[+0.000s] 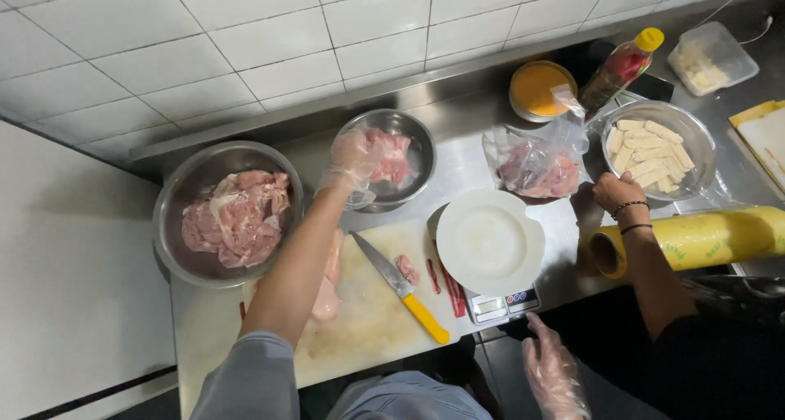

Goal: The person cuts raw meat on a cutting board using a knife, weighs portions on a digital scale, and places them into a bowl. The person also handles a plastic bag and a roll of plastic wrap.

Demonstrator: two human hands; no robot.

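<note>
- Now I have my left hand, gloved, closed on a piece of raw meat over the small steel bowl, just behind the cutting board.
- My right hand, right of the board, hangs wide, holding nothing.
- Judging by this, I'm picking a portion; next calls for a steady carry to the board.

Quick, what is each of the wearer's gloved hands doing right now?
Left hand: over the small steel bowl, fingers curled on raw meat; firm grip unclear.
Right hand: open, holding nothing, below the scale.
</note>
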